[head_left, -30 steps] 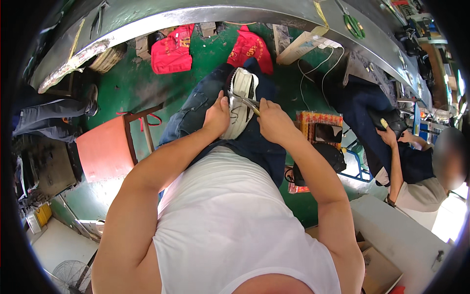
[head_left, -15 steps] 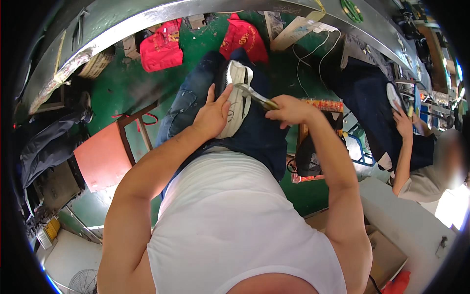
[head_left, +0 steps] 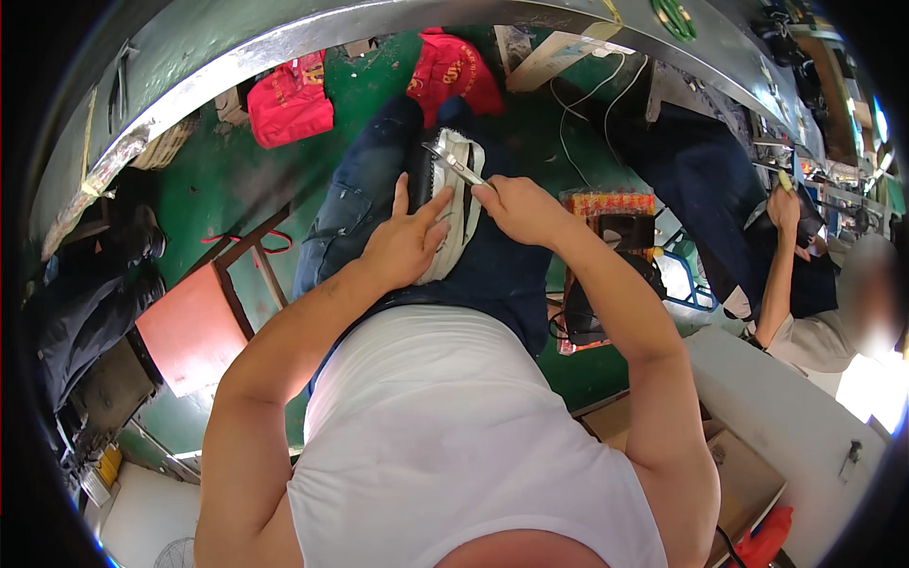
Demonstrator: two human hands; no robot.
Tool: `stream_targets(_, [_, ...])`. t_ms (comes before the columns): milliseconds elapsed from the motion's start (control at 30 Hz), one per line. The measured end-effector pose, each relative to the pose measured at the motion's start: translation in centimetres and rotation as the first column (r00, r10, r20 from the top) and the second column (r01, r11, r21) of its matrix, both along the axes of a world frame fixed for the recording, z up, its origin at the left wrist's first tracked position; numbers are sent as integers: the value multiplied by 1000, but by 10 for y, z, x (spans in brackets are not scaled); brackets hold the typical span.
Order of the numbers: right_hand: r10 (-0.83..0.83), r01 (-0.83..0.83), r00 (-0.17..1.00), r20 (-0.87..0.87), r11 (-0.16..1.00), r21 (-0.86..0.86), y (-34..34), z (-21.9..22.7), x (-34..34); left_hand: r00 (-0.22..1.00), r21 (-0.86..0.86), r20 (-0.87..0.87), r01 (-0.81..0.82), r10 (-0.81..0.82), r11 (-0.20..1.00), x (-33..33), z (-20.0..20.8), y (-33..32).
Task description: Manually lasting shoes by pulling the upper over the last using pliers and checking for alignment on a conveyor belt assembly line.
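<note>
Across my thighs lies a shoe point(head_left: 462, 222), its cream underside facing up, with a white stitched edge and a dark side. My left hand point(head_left: 402, 248) grips its left side, index finger stretched along the dark part and other fingers over the cream face. In my right hand point(head_left: 523, 210) is a pair of metal pliers point(head_left: 456, 167), held by the handle. Their head rests at or just above the shoe's far end, by the stitched edge; whether the jaws pinch anything cannot be made out.
A metal bench edge point(head_left: 312, 43) curves across the far side. Red bags point(head_left: 292, 99) lie beneath it. A reddish stool point(head_left: 194, 327) stands at left, a dark bag point(head_left: 592, 303) at right. A co-worker's hand point(head_left: 784, 208) holds a yellow-handled tool at far right.
My right hand has moved left and closer to the shoe. The pliers' head has swung over to the shoe's far left edge. My left hand still holds the shoe.
</note>
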State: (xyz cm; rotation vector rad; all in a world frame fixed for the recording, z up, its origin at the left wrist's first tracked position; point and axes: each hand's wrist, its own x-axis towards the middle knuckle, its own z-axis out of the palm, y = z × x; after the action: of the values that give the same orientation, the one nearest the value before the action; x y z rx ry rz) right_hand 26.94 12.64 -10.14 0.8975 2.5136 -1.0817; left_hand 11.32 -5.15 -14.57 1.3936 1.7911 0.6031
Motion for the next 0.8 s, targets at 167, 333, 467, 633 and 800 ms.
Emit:
stream_targets(167, [-39, 36, 998, -44, 998, -53, -10, 13, 13, 991, 18, 78, -114, 113, 993, 3, -6, -18])
stream_targets(333, [-188, 149, 977, -105, 944, -295, -42, 23, 33, 885, -249, 313, -275, 346, 929, 3, 18, -15])
stream_targets(467, [-92, 130, 987, 132, 939, -318, -44, 33, 46, 946, -34, 232, -225, 227, 974, -4, -2, -24])
stream_targets(633, [-487, 352, 858, -161, 787, -506, -69, -33, 98, 905, -323, 373, -78, 203, 943, -8, 37, -11])
stream_targets(800, [-746, 451, 650, -142, 530, -718, -87, -42, 114, 996, -194, -75, 26, -41, 981, -38, 104, 14])
